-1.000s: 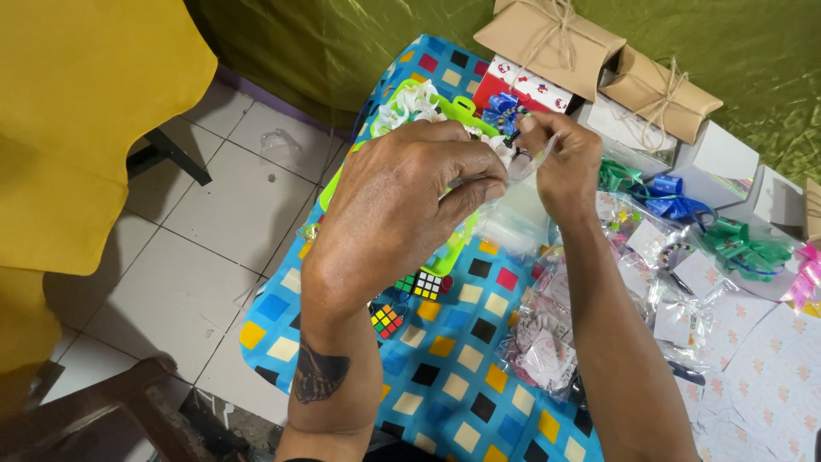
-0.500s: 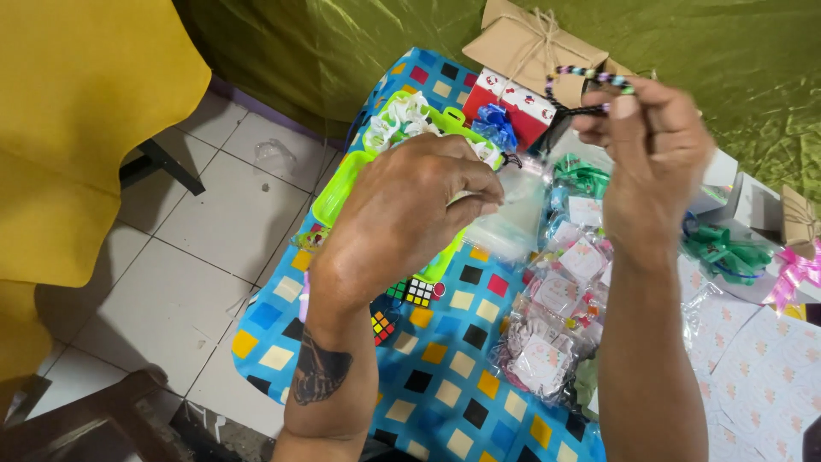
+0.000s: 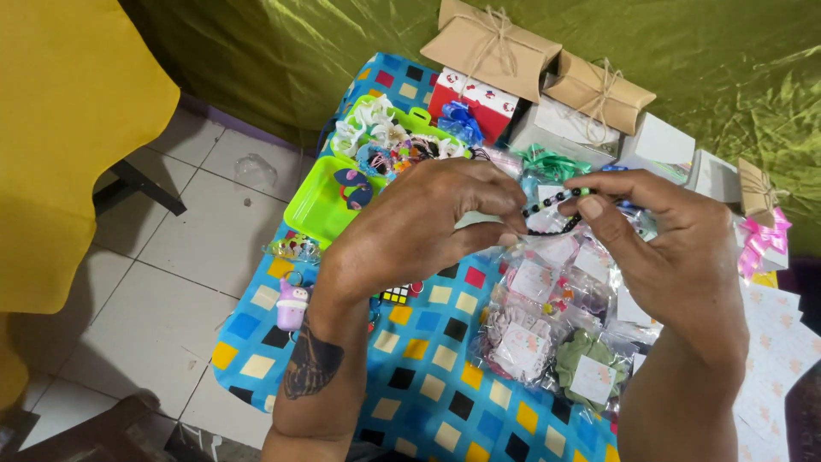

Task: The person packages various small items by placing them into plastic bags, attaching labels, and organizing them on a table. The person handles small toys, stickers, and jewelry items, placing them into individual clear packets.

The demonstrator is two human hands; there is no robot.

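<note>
My left hand [image 3: 419, 231] and my right hand [image 3: 676, 248] meet above a table with a blue checked cloth [image 3: 428, 368]. Between their fingertips I hold a beaded bracelet [image 3: 556, 205] with black, white and green beads. My left fingers also pinch a small clear plastic bag [image 3: 496, 224] just under it. Below my hands lie several clear packets [image 3: 530, 334] with small accessories and cards inside.
A bright green tray [image 3: 321, 201] of hair accessories sits at the table's left. Brown pillow boxes [image 3: 496, 43] tied with twine, a red box [image 3: 479, 103] and white boxes [image 3: 658, 141] stand at the back against green cloth. A purple keychain figure [image 3: 292, 306] lies near the left edge. A tiled floor [image 3: 171, 282] lies left.
My right hand, which had lifted the bracelet high, has come back down to my left hand. The bracelet is now held between both hands over the packets.
</note>
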